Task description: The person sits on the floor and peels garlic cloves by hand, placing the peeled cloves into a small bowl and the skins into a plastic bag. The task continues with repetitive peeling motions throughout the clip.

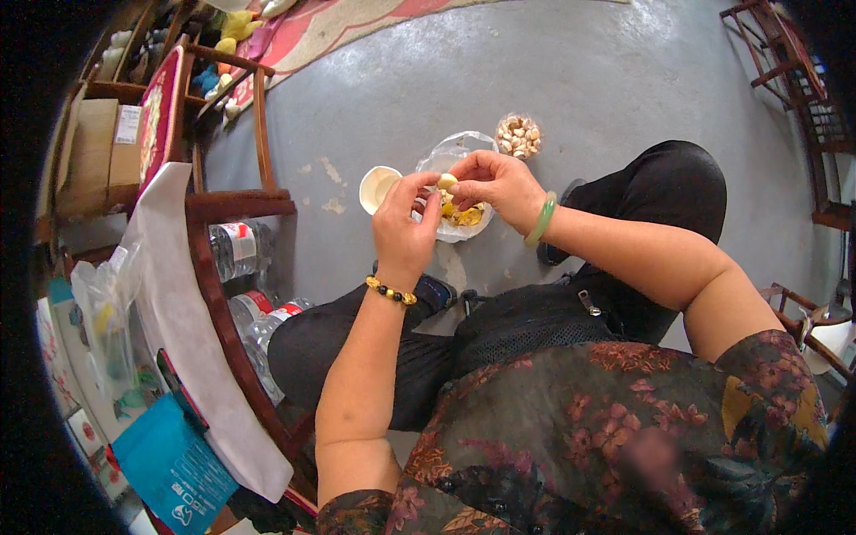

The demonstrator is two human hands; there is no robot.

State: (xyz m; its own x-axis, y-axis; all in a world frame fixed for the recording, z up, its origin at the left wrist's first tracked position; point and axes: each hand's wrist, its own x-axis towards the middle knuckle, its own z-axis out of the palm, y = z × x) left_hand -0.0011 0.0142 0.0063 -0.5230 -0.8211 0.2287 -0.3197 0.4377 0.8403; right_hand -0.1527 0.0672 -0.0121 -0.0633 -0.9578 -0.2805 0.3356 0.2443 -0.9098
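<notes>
Between the fingertips of both hands is a pale peeled garlic clove (447, 181). My left hand (406, 231), with a beaded bracelet on the wrist, pinches it from the left. From the right, my right hand (500, 189), wearing a green bangle, meets it with thumb and fingers. Below the hands, a clear plastic bag (449, 154) lies open on the floor with yellowish scraps (465, 215) in it, partly hidden by the fingers. A white cup or bowl (378, 190) stands just left of my left hand. Beyond my right hand sits a clear container of garlic cloves (519, 136).
A wooden chair (241, 200) stands on the left, with large water bottles (241, 251) beneath it. Nearer me, a blue package (175, 461) bearing writing lies at the left. A patterned rug (321, 33) covers the far floor. Another wooden chair (779, 67) stands far right.
</notes>
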